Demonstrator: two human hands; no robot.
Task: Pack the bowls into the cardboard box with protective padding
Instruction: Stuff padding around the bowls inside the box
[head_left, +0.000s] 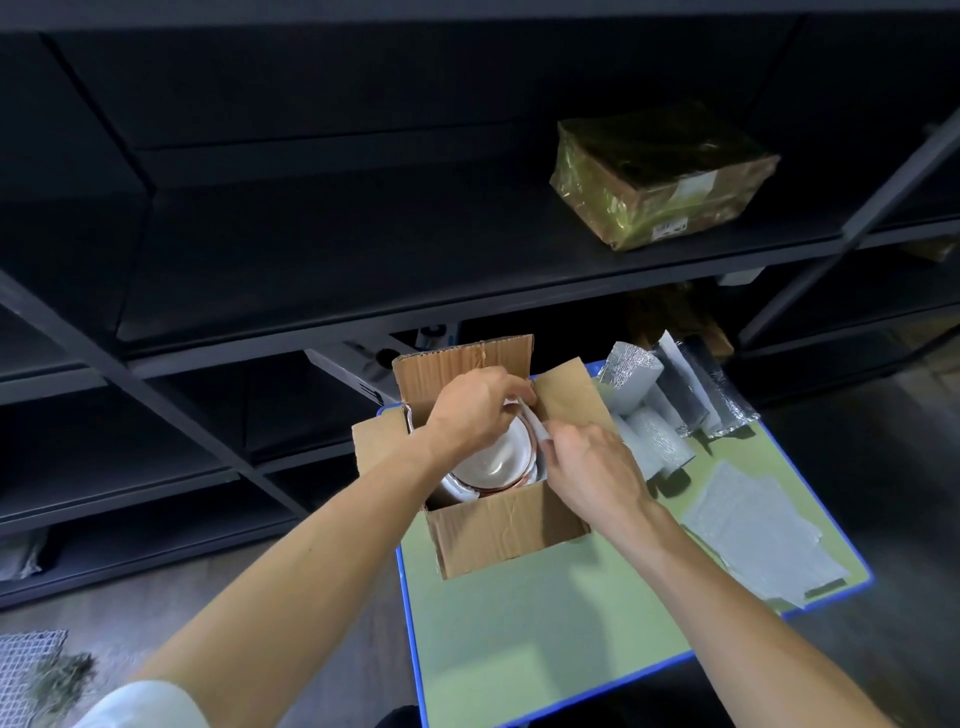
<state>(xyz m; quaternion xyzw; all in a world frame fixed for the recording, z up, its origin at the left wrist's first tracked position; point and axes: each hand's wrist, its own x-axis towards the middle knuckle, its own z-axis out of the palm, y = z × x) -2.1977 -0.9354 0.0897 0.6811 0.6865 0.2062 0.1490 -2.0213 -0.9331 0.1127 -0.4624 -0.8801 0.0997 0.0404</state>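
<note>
The bowl (496, 460) sits in the box (511, 525) on the counter (545, 634). My left hand (475, 410) and right hand (592, 470), close together, pinch a padding strip (536, 425) beside the bowl's rim. Next, I reckon, it needs pressing down between bowl and box wall.

— Where's the bowl?
— The white, copper-rimmed bowl (496, 452) sits upright in the open cardboard box (498, 530), centre frame, with a white padding strip (535, 423) along its right rim.
— Spare padding?
— Silver padding rolls (639, 395), right of the box.
</note>
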